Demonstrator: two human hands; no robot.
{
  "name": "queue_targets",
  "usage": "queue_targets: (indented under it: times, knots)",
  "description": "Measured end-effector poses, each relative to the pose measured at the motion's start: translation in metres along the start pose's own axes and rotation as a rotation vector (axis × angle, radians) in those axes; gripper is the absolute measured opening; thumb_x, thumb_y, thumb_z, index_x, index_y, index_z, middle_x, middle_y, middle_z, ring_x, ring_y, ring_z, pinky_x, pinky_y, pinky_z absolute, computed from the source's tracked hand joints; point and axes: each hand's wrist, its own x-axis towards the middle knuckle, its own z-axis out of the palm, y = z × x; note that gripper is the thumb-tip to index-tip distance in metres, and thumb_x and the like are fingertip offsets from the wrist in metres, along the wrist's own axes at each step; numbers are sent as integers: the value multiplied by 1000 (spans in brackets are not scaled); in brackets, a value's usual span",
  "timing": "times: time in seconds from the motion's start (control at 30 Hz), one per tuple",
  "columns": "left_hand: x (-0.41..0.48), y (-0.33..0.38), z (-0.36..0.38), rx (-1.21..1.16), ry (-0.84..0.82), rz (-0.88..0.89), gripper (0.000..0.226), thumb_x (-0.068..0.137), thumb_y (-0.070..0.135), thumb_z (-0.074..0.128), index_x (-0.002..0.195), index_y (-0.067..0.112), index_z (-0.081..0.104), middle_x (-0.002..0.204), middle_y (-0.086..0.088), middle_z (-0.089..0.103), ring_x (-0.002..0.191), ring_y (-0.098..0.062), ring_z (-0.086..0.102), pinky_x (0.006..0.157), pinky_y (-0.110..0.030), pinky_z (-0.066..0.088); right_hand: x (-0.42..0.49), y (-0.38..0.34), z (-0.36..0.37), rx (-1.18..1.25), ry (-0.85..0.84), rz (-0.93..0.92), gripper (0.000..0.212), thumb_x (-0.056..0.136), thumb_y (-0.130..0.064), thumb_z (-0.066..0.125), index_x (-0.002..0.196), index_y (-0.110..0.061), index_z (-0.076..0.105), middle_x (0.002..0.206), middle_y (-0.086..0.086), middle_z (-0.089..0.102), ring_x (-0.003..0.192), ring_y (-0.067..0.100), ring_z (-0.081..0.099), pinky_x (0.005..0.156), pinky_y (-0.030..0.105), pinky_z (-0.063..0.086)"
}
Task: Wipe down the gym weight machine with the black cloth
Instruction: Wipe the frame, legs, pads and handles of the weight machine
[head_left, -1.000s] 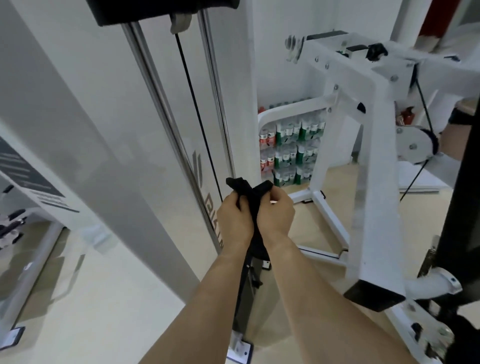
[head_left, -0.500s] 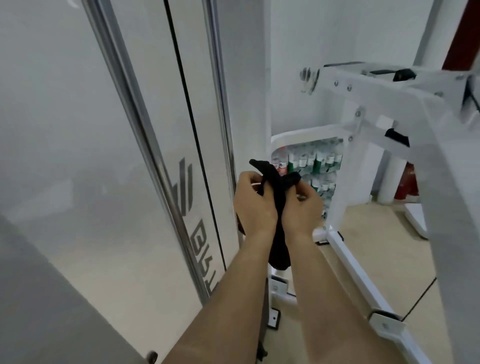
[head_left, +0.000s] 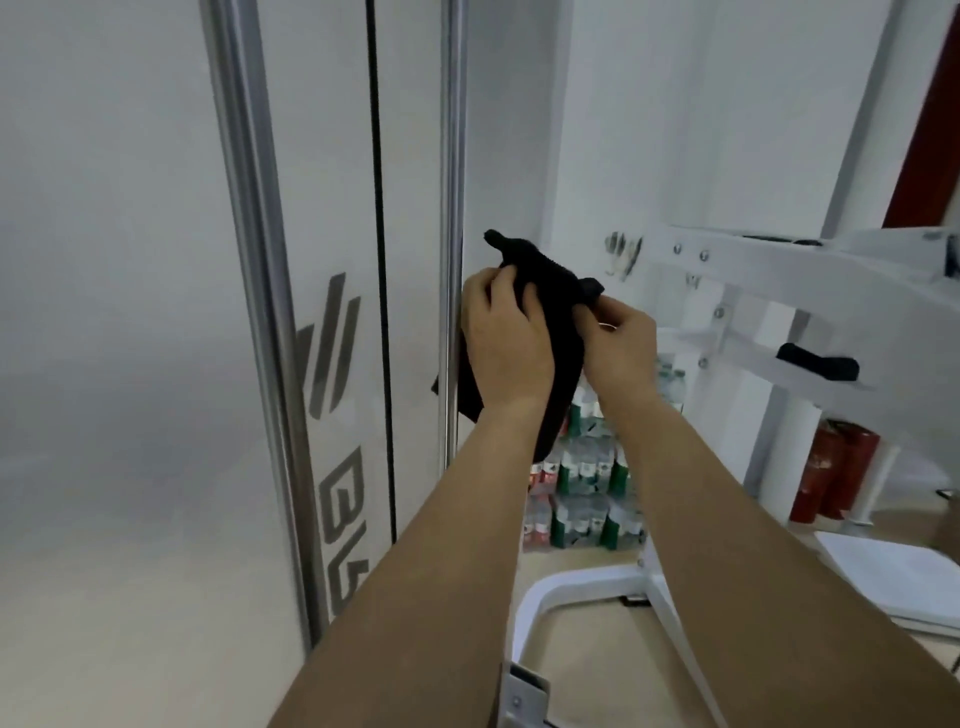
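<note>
The black cloth (head_left: 553, 332) is bunched between both my hands at chest height, its tail hanging down behind my wrists. My left hand (head_left: 506, 345) grips it against the right chrome guide rod (head_left: 451, 156) of the weight machine. My right hand (head_left: 618, 353) pinches the cloth's upper right corner. A second chrome guide rod (head_left: 249, 260) and a thin black cable (head_left: 378, 208) run vertically to the left, in front of a translucent grey shroud panel (head_left: 130, 312) with a logo.
White frame arms of the machine (head_left: 769, 270) reach in from the right with a black knob (head_left: 815, 361). Stacked bottle packs (head_left: 582, 499) and red fire extinguishers (head_left: 831, 478) stand on the beige floor behind. A white base tube (head_left: 566, 587) curves below.
Both hands with the cloth have risen along the right guide rod. My view has tilted upward and moved closer to the rods.
</note>
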Motion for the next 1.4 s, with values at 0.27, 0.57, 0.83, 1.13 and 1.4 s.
queue_targets:
  times: [0.27,0.57,0.83,1.13,1.4]
  knots:
    - [59,-12,47,168,-58,167,55,103,27,35,146,-6,38,151,-25,38,141,-40,30,116,-45,32,65,-25,25,-28,-20,-163,20,94,-8,56,99,-17,73,89,-4,74,86,15,71,85,37,59]
    - [48,-60,69,163,-115,156,74,103,43,32,155,-4,9,164,-24,4,153,-32,-2,122,-31,-7,78,27,25,-235,-166,-115,52,102,-34,48,54,-14,50,49,-8,51,49,8,45,51,30,35]
    - [46,-60,68,136,-92,176,74,104,41,38,157,3,2,166,-16,-1,154,-25,-7,119,-24,-11,69,1,33,-43,-77,-100,43,88,-57,66,111,-22,57,97,-8,67,89,7,67,76,29,55]
    - [42,-58,66,-91,91,341,55,101,24,47,148,17,21,160,-24,17,149,-39,19,120,-50,27,86,-19,30,0,-217,93,48,76,-51,81,101,-17,60,98,4,75,83,17,72,71,43,63]
    - [58,-55,76,109,0,374,57,106,39,17,158,14,19,167,-4,13,155,-23,4,124,-39,0,93,-19,18,70,-296,113,31,82,-30,82,101,-10,68,84,4,72,68,17,70,57,31,57]
